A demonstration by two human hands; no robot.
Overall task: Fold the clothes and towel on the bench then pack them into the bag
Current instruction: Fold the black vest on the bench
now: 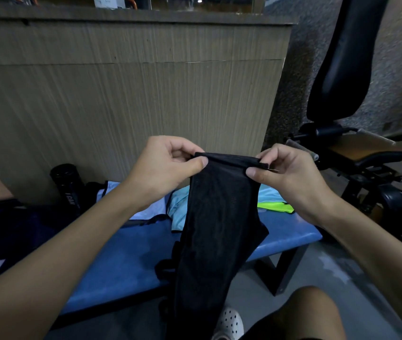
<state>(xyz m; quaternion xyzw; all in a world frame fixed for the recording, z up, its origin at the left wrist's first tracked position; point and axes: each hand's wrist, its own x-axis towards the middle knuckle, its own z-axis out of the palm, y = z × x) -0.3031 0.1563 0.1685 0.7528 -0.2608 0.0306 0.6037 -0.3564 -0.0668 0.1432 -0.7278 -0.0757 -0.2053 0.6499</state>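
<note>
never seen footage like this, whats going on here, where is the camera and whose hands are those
There is no machine here: a person wears one wide-angle camera on the head, looking down at their own bare hands. The left hand and right hand each pinch the top edge of a black garment, which hangs down in front of a blue bench. On the bench lie a light blue cloth and a neon yellow-green piece. A black cylinder stands at its far left.
</note>
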